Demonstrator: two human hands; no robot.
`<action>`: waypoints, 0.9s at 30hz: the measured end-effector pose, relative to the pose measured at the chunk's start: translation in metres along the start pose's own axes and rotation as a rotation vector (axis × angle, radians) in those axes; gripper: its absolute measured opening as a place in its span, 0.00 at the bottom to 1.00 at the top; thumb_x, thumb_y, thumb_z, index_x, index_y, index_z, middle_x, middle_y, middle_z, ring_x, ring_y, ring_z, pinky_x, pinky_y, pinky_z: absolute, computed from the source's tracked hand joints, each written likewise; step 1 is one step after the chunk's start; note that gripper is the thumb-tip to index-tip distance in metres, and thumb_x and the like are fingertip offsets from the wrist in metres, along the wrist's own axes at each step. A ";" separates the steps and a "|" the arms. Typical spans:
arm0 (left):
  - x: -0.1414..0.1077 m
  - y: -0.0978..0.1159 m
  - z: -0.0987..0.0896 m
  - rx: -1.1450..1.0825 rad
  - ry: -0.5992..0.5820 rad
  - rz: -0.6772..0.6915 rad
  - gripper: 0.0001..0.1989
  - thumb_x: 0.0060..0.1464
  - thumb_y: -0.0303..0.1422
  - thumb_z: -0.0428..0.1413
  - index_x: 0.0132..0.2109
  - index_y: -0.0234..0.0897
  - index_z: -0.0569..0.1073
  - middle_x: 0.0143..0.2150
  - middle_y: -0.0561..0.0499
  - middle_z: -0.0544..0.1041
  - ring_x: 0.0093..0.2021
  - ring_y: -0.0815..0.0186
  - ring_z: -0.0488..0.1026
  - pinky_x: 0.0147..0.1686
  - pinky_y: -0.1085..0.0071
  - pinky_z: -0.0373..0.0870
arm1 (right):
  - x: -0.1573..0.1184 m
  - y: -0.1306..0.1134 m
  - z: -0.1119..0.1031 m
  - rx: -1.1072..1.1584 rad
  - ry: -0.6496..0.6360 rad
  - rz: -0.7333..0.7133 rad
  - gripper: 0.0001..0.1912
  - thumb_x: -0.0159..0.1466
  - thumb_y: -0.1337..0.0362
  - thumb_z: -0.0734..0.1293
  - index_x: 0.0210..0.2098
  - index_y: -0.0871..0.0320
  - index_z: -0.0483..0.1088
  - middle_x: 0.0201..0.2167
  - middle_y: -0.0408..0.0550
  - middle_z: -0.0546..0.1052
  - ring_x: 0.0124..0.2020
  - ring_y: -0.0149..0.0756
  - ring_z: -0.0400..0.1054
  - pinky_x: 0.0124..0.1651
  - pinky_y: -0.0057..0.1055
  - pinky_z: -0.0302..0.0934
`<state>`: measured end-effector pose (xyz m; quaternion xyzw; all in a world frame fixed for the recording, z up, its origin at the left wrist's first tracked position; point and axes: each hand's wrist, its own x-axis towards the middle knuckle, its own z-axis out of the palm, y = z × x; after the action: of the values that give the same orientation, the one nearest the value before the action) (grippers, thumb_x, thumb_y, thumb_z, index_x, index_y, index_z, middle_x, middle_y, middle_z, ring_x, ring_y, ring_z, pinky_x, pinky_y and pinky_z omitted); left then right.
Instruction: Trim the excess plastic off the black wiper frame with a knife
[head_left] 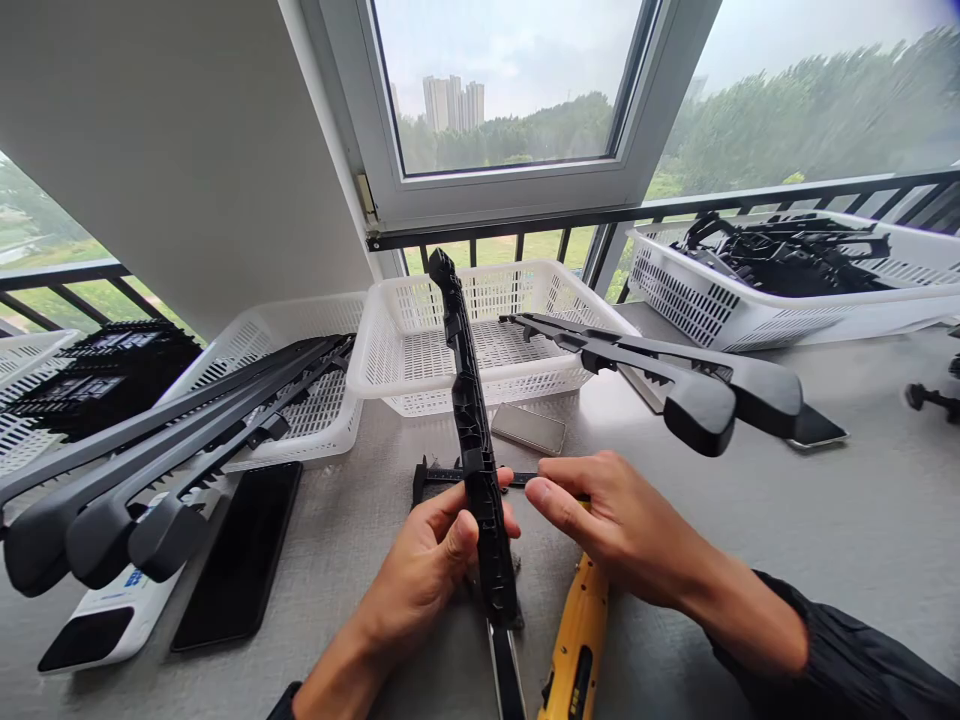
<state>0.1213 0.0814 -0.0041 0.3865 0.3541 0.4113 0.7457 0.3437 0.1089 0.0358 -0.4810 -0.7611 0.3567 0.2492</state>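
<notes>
My left hand (439, 545) is closed around a long black plastic trim piece (472, 430). The piece stands tilted up and away from me, its ribbed, clipped side showing. To the right of it, my right hand (600, 515) has its fingers curled and the thumb pressed to the index finger; whatever they pinch, if anything, is hidden. Below that hand is a yellow power screwdriver (581, 640), its upper end partly covered by the hand. A black caliper (442, 475) lies on the grey table (360, 560) behind my left hand.
Similar black pieces rest across the left white basket (345, 420) and the middle basket (397, 390). Black parts fill some of the right basket (675, 290). A black phone (240, 560), a white device (124, 620) and a small grey case (529, 428) lie on the table.
</notes>
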 end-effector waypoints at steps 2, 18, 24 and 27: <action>0.001 0.001 0.001 -0.029 0.016 0.010 0.37 0.51 0.57 0.71 0.61 0.40 0.82 0.40 0.48 0.76 0.33 0.70 0.66 0.31 0.74 0.66 | 0.000 -0.002 -0.002 0.011 -0.067 -0.028 0.29 0.74 0.45 0.59 0.22 0.55 0.54 0.19 0.35 0.52 0.22 0.28 0.46 0.27 0.32 0.39; 0.000 0.002 -0.001 0.066 0.068 0.030 0.37 0.46 0.58 0.73 0.54 0.37 0.82 0.36 0.51 0.74 0.35 0.68 0.65 0.32 0.75 0.64 | -0.003 -0.004 0.000 -0.185 -0.141 -0.021 0.28 0.72 0.46 0.64 0.22 0.56 0.59 0.19 0.36 0.59 0.22 0.28 0.48 0.31 0.34 0.39; -0.001 0.000 -0.002 0.058 0.075 0.004 0.38 0.45 0.58 0.73 0.54 0.36 0.80 0.36 0.52 0.73 0.32 0.70 0.67 0.28 0.77 0.67 | -0.004 -0.007 -0.001 -0.205 -0.131 -0.034 0.27 0.71 0.47 0.63 0.22 0.56 0.59 0.18 0.36 0.58 0.22 0.28 0.48 0.30 0.34 0.38; -0.001 -0.001 -0.002 0.053 0.061 -0.006 0.38 0.47 0.58 0.73 0.55 0.36 0.79 0.36 0.52 0.73 0.27 0.72 0.67 0.23 0.77 0.67 | -0.004 -0.007 -0.001 -0.218 -0.120 -0.042 0.27 0.71 0.48 0.63 0.22 0.56 0.60 0.17 0.36 0.57 0.21 0.27 0.47 0.30 0.34 0.38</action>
<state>0.1195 0.0812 -0.0055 0.3924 0.3887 0.4111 0.7252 0.3418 0.1036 0.0420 -0.4669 -0.8189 0.2945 0.1570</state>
